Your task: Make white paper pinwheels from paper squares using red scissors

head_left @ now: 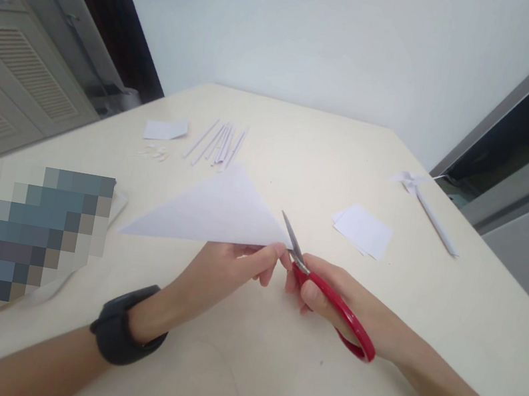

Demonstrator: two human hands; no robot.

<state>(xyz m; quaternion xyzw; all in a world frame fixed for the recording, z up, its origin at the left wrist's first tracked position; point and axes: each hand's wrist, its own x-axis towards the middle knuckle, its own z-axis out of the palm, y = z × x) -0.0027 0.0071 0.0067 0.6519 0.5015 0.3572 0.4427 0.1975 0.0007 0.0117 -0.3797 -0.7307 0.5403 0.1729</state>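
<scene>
A white sheet of paper folded into a triangle [221,211] is pinched by my left hand [233,264] along its near edge, close to the right corner. My right hand [331,287] grips scissors with red handles [346,313]. Their metal blades stand at the triangle's right corner, one blade above the paper; the lower blade is mostly hidden. Whether the blades touch the paper I cannot tell. A black band sits on my left wrist.
Several white paper sticks [223,144] lie beyond the triangle, with a paper piece [165,130] and small scraps [153,152] to their left. Paper squares [364,231] lie at right, near a paper pinwheel on a stick [436,220]. A blurred-out object [13,244] occupies the left.
</scene>
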